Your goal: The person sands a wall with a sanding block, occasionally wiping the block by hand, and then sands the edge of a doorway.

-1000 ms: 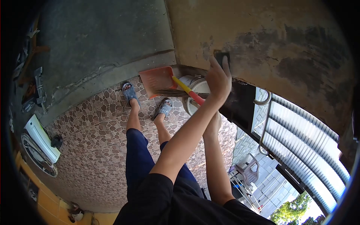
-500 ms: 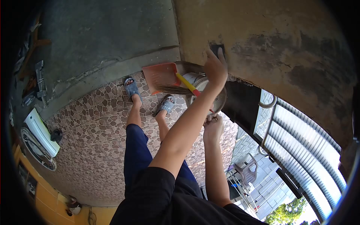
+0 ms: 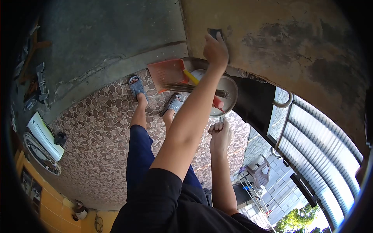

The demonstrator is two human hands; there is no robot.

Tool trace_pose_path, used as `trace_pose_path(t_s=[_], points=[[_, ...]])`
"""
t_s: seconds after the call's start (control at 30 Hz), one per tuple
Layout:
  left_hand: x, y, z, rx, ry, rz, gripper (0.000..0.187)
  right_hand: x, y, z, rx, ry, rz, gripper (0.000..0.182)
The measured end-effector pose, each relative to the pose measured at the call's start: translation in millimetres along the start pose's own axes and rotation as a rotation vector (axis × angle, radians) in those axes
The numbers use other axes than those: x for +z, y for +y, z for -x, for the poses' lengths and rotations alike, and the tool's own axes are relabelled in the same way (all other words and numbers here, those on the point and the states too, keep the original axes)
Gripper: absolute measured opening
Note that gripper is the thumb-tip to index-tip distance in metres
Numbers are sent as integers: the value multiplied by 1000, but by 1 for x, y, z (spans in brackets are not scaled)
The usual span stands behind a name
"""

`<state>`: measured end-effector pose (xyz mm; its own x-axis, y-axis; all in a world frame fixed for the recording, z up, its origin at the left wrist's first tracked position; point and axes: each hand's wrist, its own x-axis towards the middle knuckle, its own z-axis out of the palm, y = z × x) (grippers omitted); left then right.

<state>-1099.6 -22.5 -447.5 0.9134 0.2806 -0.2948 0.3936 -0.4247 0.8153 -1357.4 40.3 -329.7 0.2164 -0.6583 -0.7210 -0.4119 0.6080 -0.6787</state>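
My left hand (image 3: 216, 50) is closed on a small dark flat pad (image 3: 215, 34), held up against the brown, patchy wall (image 3: 268, 19). Lower down, my right hand (image 3: 220, 136) is curled into a fist just below the rim of a round pale container (image 3: 231, 91). A short greyish piece shows between its fingers and the rim; what it is, I cannot make out. Behind my left forearm lie a yellow handle (image 3: 191, 77), a red grip end (image 3: 218, 103) and a bundle of thin broom bristles (image 3: 178, 87), partly hidden.
An orange dustpan (image 3: 167, 73) rests on the stone-patterned floor (image 3: 97, 136) near my sandalled feet (image 3: 136, 87). At the left are a white panel (image 3: 44, 136) and a coiled hose or cable. A plastic chair (image 3: 259, 173) and a corrugated sheet (image 3: 314, 143) stand at the right.
My left hand has moved up and slightly left along the wall with the dark pad. My right hand is a little lower, and more of the container and red grip shows.
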Motion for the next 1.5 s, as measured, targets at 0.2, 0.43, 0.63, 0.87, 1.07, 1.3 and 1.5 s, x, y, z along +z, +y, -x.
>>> trace_pose_path(t_s=[0.2,0.43,0.63,0.87,1.07,1.3,1.5], points=[[-31,19,70,39,-46,141,41,-6,11,2,22,60,29,36],[-7,-1,15,-133,-100,50,40,-14,8,3,-46,-40,125,27],[-15,-1,27,-93,-170,-5,37,0,1,0,-127,-37,95,26],[25,-41,-12,-119,-113,-9,38,15,6,16,-107,-28,136,20],[13,-39,-5,-110,-168,93,38,23,18,10,-123,-30,149,16],[-9,-10,25,-87,-176,268,43,36,23,10,-119,-11,183,15],[13,-23,-37,-18,-135,205,42,63,-14,-36,-349,-71,234,39]])
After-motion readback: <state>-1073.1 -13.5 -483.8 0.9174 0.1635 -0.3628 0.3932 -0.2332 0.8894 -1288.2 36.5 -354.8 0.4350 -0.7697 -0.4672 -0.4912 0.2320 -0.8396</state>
